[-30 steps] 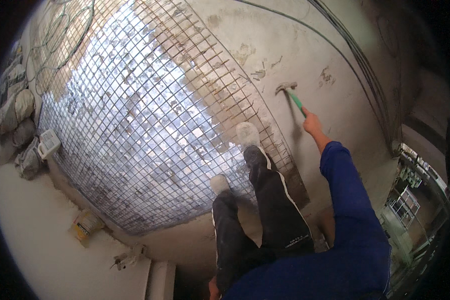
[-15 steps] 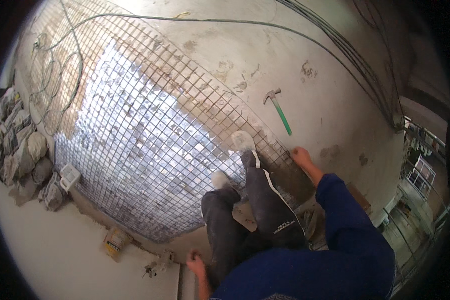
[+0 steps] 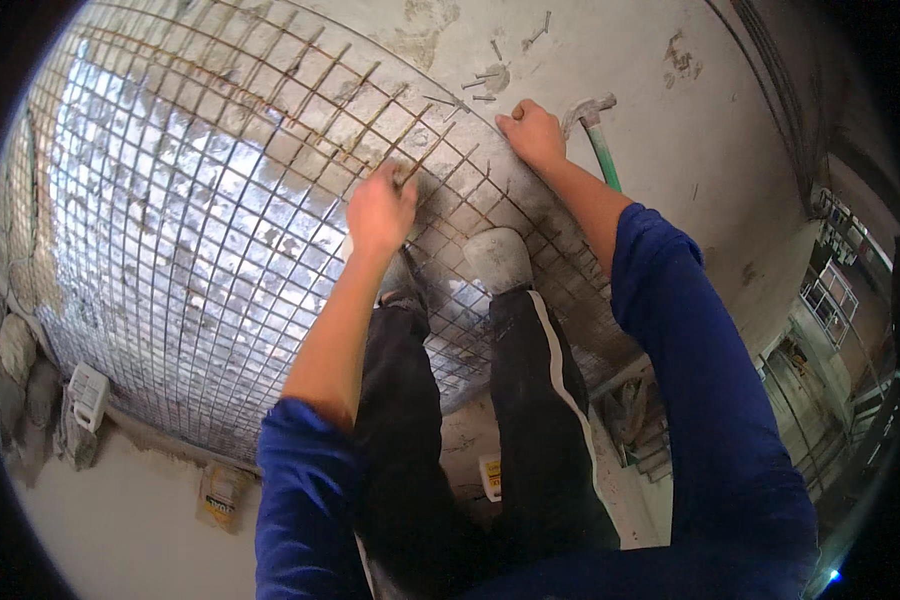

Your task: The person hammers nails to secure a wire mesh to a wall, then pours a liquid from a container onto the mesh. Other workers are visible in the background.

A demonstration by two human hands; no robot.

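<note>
My left hand (image 3: 380,210) is over the steel mesh (image 3: 220,200), just above my shoes (image 3: 495,258); its curled fingers are slightly blurred, and what they grip is unclear. Beyond the mesh's cut edge, my right hand (image 3: 530,135) is down at the pale concrete with its fingers closed, possibly around something small. Right beside it lies a claw hammer (image 3: 600,150) with a green handle. Several loose nails (image 3: 485,81) are scattered on the concrete ahead of that hand.
Long cables (image 3: 770,80) run along the right. Lumpy sacks (image 3: 15,355), a white jug (image 3: 88,395) and a yellow printed bag (image 3: 225,495) sit at the lower left. A drop with metal railing or framework (image 3: 830,300) shows at the far right.
The green hammer, held in my right hand earlier, was let go onto the concrete. Both hands have since moved forward, my left one up from beside my leg onto the mesh.
</note>
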